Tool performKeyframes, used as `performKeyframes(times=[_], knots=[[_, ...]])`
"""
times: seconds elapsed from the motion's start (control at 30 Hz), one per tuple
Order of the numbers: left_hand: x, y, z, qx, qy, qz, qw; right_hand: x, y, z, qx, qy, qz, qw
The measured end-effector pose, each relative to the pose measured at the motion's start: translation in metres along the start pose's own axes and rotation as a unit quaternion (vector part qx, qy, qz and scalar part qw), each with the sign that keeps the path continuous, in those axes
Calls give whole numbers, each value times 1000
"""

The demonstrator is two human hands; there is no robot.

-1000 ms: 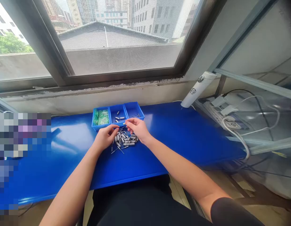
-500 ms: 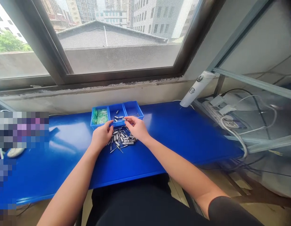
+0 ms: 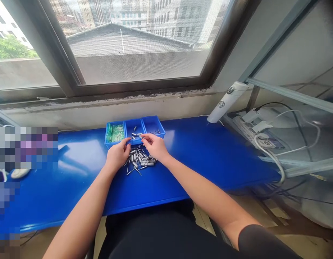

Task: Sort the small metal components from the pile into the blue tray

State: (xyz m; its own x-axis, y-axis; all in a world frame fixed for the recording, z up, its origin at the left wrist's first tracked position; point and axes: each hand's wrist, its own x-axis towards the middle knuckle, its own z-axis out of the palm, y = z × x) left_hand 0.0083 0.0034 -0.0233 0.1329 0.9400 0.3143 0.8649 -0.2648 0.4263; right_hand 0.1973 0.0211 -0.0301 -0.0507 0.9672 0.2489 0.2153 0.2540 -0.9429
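Note:
My right hand (image 3: 155,146) pinches a small silvery metal cylinder (image 3: 140,136) between thumb and fingertips, over the front of the middle compartment of a blue divided tray (image 3: 151,117). At the tray's front edge, my left hand (image 3: 118,154) has its index finger on the rim and its thumb just in front, closed on the edge. Several short metal cylinders (image 3: 134,134) lie in the middle compartment. Thin pins (image 3: 157,131) are in the right one; green plastic packaging (image 3: 116,133) fills the left one. A heap of metal cylinders and thin rods (image 3: 139,158) lies between my hands, partly hidden.
The tray stands on a blue table (image 3: 209,154) below a window. A white bottle (image 3: 227,102) leans at the back right, beside a metal rack (image 3: 304,99) with cables and a white power adapter (image 3: 262,125). A blurred-out patch covers the left side.
My right fingertips have shifted slightly left over the middle compartment with the small metal cylinder. My left hand keeps its place at the tray edge. The whole view has shifted slightly.

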Motion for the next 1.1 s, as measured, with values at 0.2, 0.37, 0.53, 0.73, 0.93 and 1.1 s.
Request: performKeyframes(times=[0.2,0.37,0.53,0.73,0.93,1.1], knots=[[0,0,0,-3,-9,-6,1000,0,-2,-2,-54,-3,-28,998],[0,4,-3,1,-23,-28,999,-1,0,-4,-89,-38,-39,995],[1,3,-3,3,-31,-29,999,-2,2,-4,-103,-61,-37,992],[1,1,-1,-14,-27,-19,999,-3,2,-4,-112,-67,-31,991],[2,-2,1,-18,-20,-11,1000,-3,1,-4,-127,-76,-20,989],[1,-2,0,-18,-24,-13,999,-3,4,-3,-118,-58,-25,991]])
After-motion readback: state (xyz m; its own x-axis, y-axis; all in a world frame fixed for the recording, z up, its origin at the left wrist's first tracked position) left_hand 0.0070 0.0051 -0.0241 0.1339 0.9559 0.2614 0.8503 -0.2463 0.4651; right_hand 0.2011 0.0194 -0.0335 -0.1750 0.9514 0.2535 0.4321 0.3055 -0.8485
